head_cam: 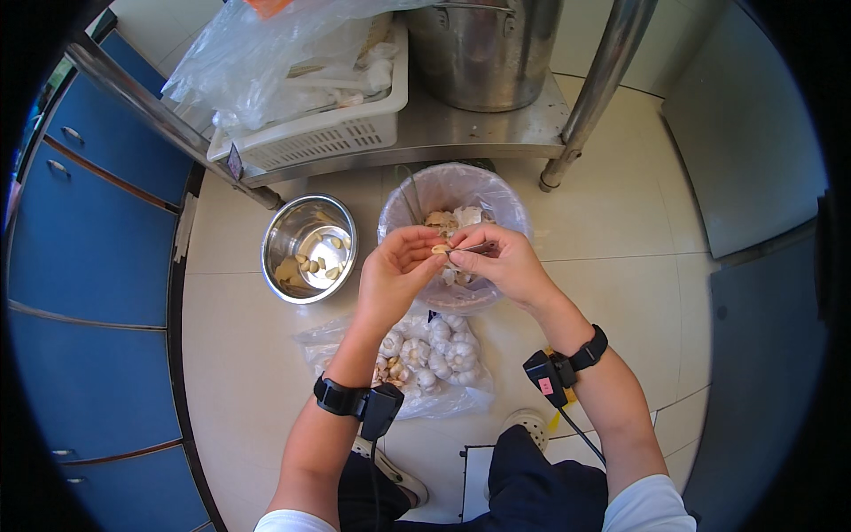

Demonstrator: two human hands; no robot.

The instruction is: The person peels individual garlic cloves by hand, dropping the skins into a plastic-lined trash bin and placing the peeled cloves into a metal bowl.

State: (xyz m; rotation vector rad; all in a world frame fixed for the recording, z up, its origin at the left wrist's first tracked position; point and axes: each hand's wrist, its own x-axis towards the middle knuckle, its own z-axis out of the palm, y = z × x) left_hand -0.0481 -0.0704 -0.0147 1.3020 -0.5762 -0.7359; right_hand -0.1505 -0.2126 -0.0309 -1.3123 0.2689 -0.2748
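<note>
My left hand [405, 263] holds a garlic clove [441, 249] between thumb and fingers, over a lined waste bin [506, 193]. My right hand [500, 259] grips a small metal blade [480, 247], its tip at the clove. Papery garlic skins [469, 215] lie inside the bin. To its left, a stainless steel bowl [269, 249] contains several peeled cloves [322, 263]. Below the bin, whole garlic bulbs [461, 356] and loose unpeeled cloves [397, 370] rest on a clear plastic bag [475, 399], partly hidden by my left forearm.
Ahead stands a metal shelf [465, 136] bearing a white plastic basket [332, 136] with plastic bags and a large steel pot [488, 66]. Blue cabinets [93, 266] line the left side. Grey metal doors [744, 146] stand at right. My feet are near the garlic bag.
</note>
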